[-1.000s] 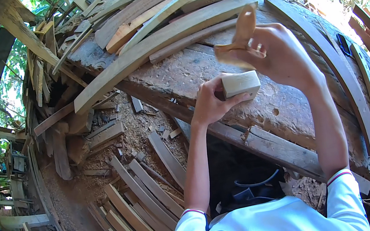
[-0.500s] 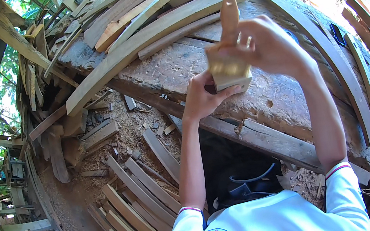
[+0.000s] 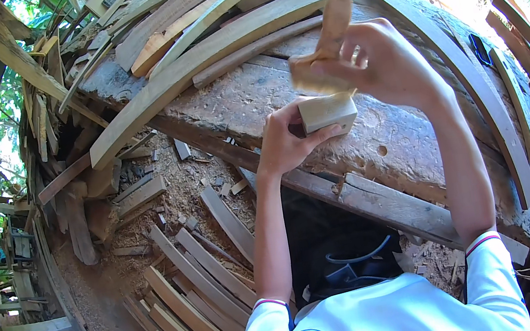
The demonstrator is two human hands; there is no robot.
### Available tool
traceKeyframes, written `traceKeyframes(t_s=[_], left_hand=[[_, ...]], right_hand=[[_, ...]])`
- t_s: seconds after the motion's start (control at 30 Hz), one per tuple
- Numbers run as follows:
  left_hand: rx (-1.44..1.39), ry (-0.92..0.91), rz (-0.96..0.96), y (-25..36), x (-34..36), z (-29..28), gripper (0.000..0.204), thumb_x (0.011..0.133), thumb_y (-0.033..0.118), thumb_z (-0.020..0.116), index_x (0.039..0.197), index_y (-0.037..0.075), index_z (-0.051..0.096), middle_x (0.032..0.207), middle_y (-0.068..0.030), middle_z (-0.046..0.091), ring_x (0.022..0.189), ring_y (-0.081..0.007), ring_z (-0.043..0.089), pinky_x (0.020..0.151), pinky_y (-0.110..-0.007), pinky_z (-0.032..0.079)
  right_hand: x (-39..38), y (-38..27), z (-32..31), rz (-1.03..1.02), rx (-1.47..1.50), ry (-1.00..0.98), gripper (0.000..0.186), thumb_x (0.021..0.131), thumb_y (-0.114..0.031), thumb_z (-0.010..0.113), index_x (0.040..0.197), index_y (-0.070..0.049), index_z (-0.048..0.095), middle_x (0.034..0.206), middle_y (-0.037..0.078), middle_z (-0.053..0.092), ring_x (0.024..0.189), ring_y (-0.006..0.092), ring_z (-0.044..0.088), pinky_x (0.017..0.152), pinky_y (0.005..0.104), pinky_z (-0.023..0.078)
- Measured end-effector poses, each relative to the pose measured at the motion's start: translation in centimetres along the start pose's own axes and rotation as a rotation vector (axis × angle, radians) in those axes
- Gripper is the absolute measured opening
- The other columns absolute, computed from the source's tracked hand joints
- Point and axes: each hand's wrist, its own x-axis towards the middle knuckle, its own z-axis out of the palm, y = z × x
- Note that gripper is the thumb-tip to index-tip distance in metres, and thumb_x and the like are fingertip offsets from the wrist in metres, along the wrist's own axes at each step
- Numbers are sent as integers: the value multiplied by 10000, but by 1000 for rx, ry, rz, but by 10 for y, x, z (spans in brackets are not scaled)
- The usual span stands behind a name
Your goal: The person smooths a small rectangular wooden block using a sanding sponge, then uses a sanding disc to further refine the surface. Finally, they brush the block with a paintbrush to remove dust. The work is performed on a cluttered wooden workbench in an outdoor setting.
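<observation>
My left hand is closed round a pale wooden block, thumb along its near side and fingers behind it. The block is held up over the worn workbench. In my right hand is a flat paintbrush with a wooden handle that points up and away. The brush's light bristles hang just above the block's top and are smeared by motion. Whether the bristle tips touch the block, I cannot tell.
The thick, rough workbench carries long curved boards at its far side. Another long plank lies along the right. Cut strips lean at lower left above wood chips. A dark phone-like object lies at far right.
My right hand has lifted the paintbrush slightly and tilted it, so the bristles have moved up and left, off the block's face. The left hand keeps the block nearly still.
</observation>
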Motion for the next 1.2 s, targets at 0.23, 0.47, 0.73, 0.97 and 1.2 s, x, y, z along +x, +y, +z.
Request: traceKeyframes(t_s=[0.23,0.47,0.73,0.97,1.2], left_hand=[[23,-11,21,5,2,0,505,812,280,960,1186,4,764,1007,-98,825,911,-154,798,848,-322,630],[-19,-5,21,-1,-1,0,504,810,280,961,1186,6,766,1007,-102,826,914,-157,799,835,-322,631],[21,80,19,-8,-3,4,487,775,290,982,1120,2,796,960,-101,831,858,-157,802,785,-319,636],[55,140,60,-8,-3,9,489,761,292,985,1121,12,807,926,-103,831,824,-140,801,750,-312,637],[43,146,52,1,-3,11,491,745,299,994,1102,16,812,895,-93,829,793,-148,801,746,-307,639]], right_hand=[[9,34,16,-109,-165,125,428,908,-437,826,935,-11,791,762,138,736,616,223,692,589,371,525],[-1,27,8,-45,35,25,318,908,-296,868,1022,-5,809,884,116,763,738,178,723,663,342,583],[-8,-5,5,-20,52,-17,346,937,-369,830,1000,-29,814,799,105,753,649,206,694,596,370,546],[-1,3,16,-23,-130,69,283,953,-303,783,1009,-27,802,885,149,800,688,229,758,638,387,585],[1,-8,22,-7,-194,151,212,961,-241,762,938,-32,785,788,122,765,654,242,730,627,395,580]])
